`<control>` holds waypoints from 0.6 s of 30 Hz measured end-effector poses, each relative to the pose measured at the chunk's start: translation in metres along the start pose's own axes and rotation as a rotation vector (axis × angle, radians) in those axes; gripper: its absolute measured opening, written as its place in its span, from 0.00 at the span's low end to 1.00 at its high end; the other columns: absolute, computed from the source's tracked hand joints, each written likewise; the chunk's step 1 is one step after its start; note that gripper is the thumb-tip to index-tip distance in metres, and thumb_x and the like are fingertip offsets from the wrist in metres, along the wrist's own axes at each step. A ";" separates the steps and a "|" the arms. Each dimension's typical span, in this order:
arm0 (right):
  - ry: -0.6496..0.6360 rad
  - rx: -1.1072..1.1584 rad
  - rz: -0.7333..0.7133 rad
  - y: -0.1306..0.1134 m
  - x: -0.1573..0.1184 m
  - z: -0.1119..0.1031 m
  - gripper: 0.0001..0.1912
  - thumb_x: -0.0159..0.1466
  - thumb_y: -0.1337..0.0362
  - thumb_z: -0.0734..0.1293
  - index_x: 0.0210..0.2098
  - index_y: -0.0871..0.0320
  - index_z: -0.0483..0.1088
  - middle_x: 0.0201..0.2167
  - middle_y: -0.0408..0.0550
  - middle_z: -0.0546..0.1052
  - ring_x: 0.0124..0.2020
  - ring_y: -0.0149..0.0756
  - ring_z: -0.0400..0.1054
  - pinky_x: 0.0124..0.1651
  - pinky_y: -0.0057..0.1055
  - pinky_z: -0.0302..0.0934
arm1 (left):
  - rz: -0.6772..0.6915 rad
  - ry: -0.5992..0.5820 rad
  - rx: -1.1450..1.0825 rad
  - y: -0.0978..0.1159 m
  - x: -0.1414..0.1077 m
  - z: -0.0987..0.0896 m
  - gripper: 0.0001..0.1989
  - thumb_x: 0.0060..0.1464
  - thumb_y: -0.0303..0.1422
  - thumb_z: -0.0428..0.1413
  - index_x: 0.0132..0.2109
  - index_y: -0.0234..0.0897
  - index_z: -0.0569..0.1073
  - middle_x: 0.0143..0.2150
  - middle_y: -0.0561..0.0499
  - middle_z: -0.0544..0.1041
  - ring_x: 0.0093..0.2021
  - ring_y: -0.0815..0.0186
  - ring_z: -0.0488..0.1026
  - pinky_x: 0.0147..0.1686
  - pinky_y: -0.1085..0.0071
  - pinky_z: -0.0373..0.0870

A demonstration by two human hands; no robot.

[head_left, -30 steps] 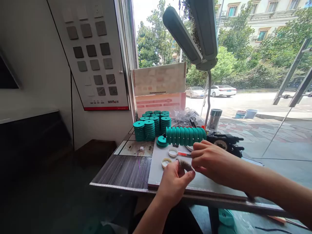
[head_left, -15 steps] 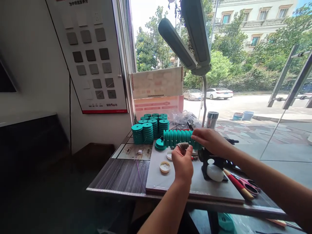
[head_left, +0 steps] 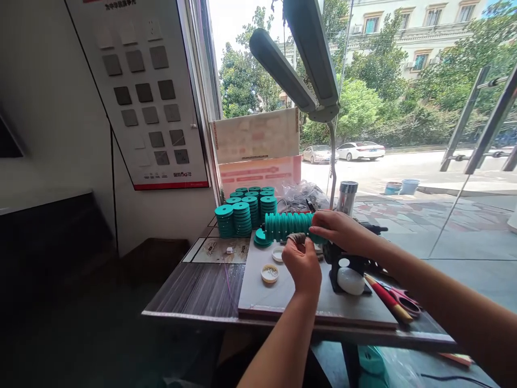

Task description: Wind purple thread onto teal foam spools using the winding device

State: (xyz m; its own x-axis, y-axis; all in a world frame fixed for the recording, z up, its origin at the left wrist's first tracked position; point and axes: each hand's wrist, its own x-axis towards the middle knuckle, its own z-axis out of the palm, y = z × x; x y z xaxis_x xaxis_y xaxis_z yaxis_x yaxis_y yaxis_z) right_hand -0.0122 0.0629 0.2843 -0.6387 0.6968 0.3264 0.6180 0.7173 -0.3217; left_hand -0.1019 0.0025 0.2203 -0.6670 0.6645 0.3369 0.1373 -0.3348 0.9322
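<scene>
Row of teal discs (head_left: 285,226), above the pale board (head_left: 258,303) on the table (head_left: 197,288). The left hand (head_left: 302,264) pinches a grey-brown piece (head_left: 297,237) against or just before the row; the right hand (head_left: 337,229) lies at its right part, fingers curled, their grip indeterminable. Likely faults: uneven pressure from the right fingers could turn the row or snag a thread; a loosened left pinch could drop the piece; a low left wrist could tip the open dish (head_left: 270,281). Long axis: roughly level, left to right, dark tip (head_left: 263,227) pointing left.
</scene>
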 end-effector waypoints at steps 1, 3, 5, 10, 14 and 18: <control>-0.003 -0.003 0.004 0.000 0.001 0.000 0.14 0.58 0.55 0.58 0.28 0.60 0.63 0.28 0.42 0.66 0.28 0.24 0.55 0.32 0.23 0.47 | 0.010 0.009 0.016 0.000 0.000 0.000 0.06 0.47 0.30 0.51 0.26 0.32 0.67 0.22 0.52 0.70 0.24 0.72 0.64 0.28 0.76 0.57; 0.001 -0.017 0.025 -0.001 0.002 -0.001 0.14 0.56 0.54 0.61 0.28 0.60 0.63 0.28 0.42 0.67 0.29 0.24 0.56 0.32 0.23 0.47 | 0.016 0.019 0.030 -0.001 0.001 0.000 0.06 0.46 0.30 0.51 0.25 0.32 0.67 0.22 0.52 0.70 0.23 0.72 0.64 0.27 0.76 0.56; 0.013 -0.030 0.052 -0.004 0.002 -0.002 0.13 0.55 0.55 0.62 0.27 0.60 0.63 0.28 0.42 0.68 0.30 0.25 0.57 0.32 0.22 0.46 | 0.020 0.014 0.029 -0.003 0.001 0.001 0.06 0.47 0.31 0.51 0.26 0.33 0.68 0.23 0.51 0.71 0.24 0.71 0.65 0.27 0.76 0.56; 0.059 -0.046 0.126 -0.011 0.003 0.002 0.10 0.54 0.58 0.64 0.26 0.60 0.64 0.25 0.42 0.67 0.28 0.24 0.55 0.30 0.23 0.43 | 0.029 0.015 0.038 -0.009 0.002 0.006 0.06 0.48 0.32 0.50 0.28 0.33 0.68 0.25 0.50 0.72 0.26 0.70 0.66 0.29 0.75 0.59; 0.100 -0.043 0.166 -0.012 0.005 0.006 0.09 0.52 0.59 0.64 0.25 0.60 0.64 0.22 0.43 0.66 0.25 0.24 0.53 0.28 0.23 0.41 | 0.029 -0.002 0.038 -0.011 0.002 0.005 0.07 0.49 0.33 0.51 0.29 0.33 0.68 0.27 0.49 0.72 0.27 0.70 0.66 0.31 0.75 0.59; 0.050 0.023 0.105 -0.008 0.003 -0.006 0.14 0.54 0.54 0.62 0.26 0.60 0.65 0.21 0.41 0.64 0.23 0.22 0.52 0.26 0.21 0.43 | 0.024 -0.048 -0.002 -0.003 0.000 -0.015 0.13 0.53 0.38 0.47 0.29 0.34 0.69 0.28 0.48 0.72 0.29 0.69 0.67 0.32 0.74 0.60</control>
State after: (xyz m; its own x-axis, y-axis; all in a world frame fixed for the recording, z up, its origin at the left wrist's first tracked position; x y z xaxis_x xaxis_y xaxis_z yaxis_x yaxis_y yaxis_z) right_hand -0.0165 0.0598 0.2930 -0.5470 0.7677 0.3339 0.6693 0.6406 -0.3763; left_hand -0.1136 -0.0069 0.2159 -0.6277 0.6876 0.3649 0.1508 -0.3524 0.9236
